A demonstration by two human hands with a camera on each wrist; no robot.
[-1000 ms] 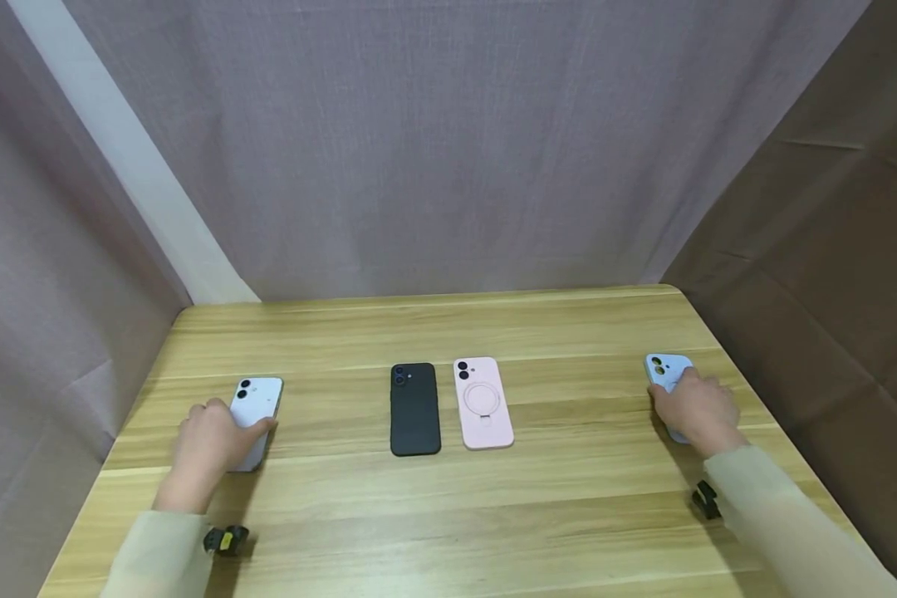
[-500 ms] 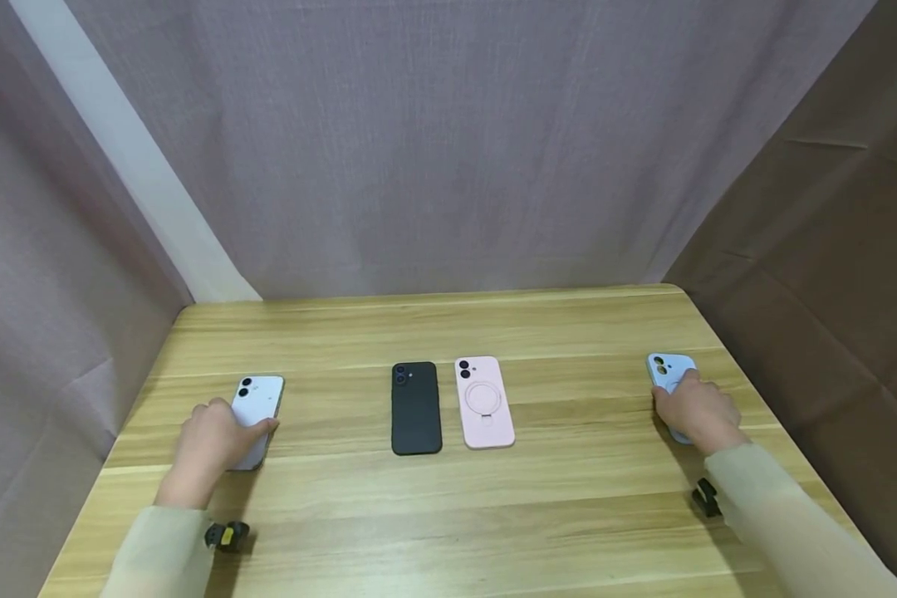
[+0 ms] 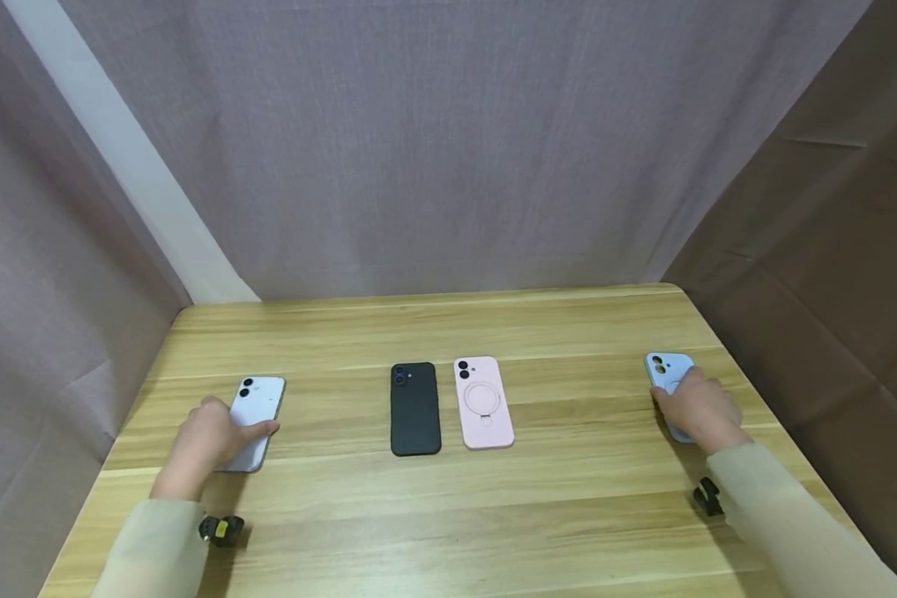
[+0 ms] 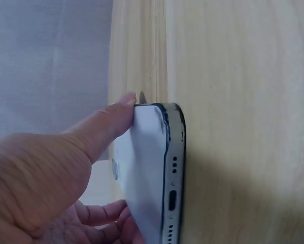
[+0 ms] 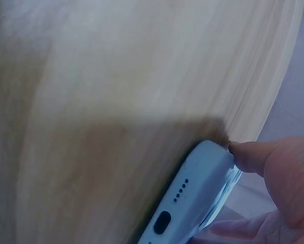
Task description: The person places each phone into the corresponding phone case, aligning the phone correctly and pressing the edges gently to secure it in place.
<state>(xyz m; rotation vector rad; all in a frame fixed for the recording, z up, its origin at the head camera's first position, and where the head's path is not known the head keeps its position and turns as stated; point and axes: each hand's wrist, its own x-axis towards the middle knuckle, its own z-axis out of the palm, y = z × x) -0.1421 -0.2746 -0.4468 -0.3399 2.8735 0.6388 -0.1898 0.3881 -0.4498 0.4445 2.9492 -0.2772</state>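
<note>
On the left of the head view, my left hand (image 3: 211,436) grips a white phone (image 3: 262,400) by its long edges, back side up, thumb on the right edge. Two dark lenses show at its top. The left wrist view shows the phone's bottom edge (image 4: 173,178) with its port and speaker holes. Far to the right, my right hand (image 3: 701,407) grips a light blue phone case (image 3: 678,367). Wood colour shows through its camera cutouts. In the right wrist view the thumb presses the side of the case (image 5: 207,168); the other fingers are partly hidden behind it.
Between the hands lie a black phone case (image 3: 415,415) and a pink case (image 3: 486,428) with a ring on its back, side by side on the wooden table (image 3: 568,515). Grey curtains (image 3: 448,149) enclose the back and left; a brown cloth (image 3: 830,274) hangs at the right.
My left wrist has shifted slightly to the left, and a little more of the white phone's lower end shows. The right hand keeps its grip on the blue case in nearly the same place.
</note>
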